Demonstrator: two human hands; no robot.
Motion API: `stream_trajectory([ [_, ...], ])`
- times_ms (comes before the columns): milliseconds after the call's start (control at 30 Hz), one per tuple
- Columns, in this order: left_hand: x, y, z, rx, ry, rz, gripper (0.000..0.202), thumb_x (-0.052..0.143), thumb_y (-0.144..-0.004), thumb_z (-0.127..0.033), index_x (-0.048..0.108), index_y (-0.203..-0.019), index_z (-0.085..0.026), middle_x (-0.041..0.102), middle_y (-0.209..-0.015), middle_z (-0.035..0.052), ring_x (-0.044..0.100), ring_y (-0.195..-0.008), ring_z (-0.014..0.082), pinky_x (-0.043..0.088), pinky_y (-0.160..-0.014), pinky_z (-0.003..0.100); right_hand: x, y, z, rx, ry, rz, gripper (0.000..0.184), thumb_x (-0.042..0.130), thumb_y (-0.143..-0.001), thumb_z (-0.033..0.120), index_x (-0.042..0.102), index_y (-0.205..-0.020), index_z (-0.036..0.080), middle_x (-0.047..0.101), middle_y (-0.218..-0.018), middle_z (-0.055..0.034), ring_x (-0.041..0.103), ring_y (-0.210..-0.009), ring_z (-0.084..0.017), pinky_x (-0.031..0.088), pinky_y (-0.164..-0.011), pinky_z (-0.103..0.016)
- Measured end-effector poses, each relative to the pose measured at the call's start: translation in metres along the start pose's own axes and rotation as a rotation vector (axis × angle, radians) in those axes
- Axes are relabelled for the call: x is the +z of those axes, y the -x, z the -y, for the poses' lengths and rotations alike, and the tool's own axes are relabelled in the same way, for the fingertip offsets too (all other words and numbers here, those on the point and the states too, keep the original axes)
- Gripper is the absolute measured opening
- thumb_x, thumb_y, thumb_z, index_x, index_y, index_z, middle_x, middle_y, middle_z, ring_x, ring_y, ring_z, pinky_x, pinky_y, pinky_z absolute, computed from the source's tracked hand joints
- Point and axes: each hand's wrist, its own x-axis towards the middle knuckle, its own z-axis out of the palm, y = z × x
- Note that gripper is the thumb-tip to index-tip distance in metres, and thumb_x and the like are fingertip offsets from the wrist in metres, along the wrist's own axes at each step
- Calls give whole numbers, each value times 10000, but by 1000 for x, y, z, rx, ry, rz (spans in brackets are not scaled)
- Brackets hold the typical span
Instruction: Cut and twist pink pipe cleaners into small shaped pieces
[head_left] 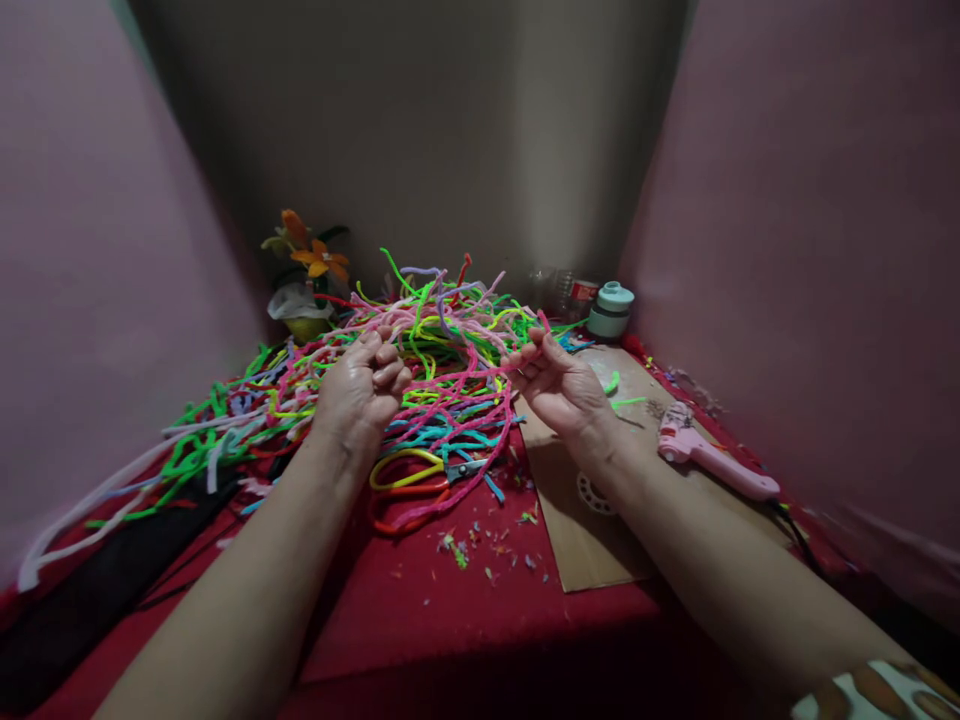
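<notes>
A pink pipe cleaner [461,378] runs roughly level between my two hands, above a tangled heap of many-coloured pipe cleaners [442,320]. My left hand [364,380] has its fingers curled in around one end of it. My right hand [559,385], palm turned up, pinches the other part between thumb and fingers, and a short pink tip sticks up past them. Below my left hand, scissors [409,475] with yellow and orange-red handles lie on the red cloth [420,620], their blades pointing right under some loose strands.
On the right, a pink glue gun [716,465] rests on a cardboard sheet [592,555], with a small white ring [592,492] partly behind my forearm. A pale green bottle [611,308] and a flower pot [304,315] stand at the back. Walls close in both sides; fuzz scraps dot the cloth.
</notes>
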Motion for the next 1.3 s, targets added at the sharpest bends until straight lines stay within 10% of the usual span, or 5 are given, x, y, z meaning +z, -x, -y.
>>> stream_trajectory([
  [1000, -9, -5, -14, -33, 250, -125, 305, 292, -885, -26, 402, -633, -159, 266, -375, -98, 258, -266, 26, 238, -352, 178, 6, 7, -3, 98, 20, -115, 196, 545, -837, 139, 648, -671, 159, 635, -524, 16, 601, -518, -88, 536, -683, -264],
  [1300, -14, -6, -26, 46, 188, -87, 265, 354, -919, -130, 452, -675, -155, 208, -370, -112, 204, -258, 17, 195, -329, 170, 14, 9, 25, 58, -117, -105, 395, 335, -949, 223, 615, -679, 153, 531, -444, 57, 401, -309, -9, 382, -372, -106],
])
